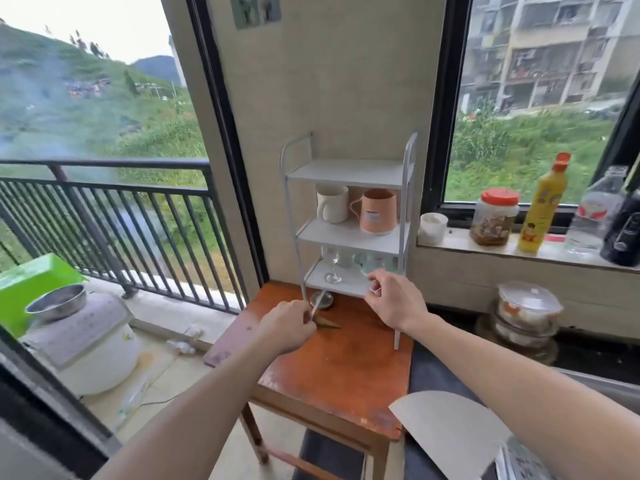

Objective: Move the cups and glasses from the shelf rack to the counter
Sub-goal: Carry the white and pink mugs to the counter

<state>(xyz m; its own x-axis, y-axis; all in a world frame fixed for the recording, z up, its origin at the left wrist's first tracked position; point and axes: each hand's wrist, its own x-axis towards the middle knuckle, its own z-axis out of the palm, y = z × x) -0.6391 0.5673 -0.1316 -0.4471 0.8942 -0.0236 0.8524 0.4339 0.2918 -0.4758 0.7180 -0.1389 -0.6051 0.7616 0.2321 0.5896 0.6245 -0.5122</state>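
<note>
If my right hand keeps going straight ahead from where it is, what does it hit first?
Probably the clear glass on the rack's bottom shelf; the right hand looks right at it already, though depth and contact are unclear.

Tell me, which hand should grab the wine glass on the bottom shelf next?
Probably the right hand: it is already at the bottom shelf near the wine glass. The left hand is gripping the rack's front leg.
</note>
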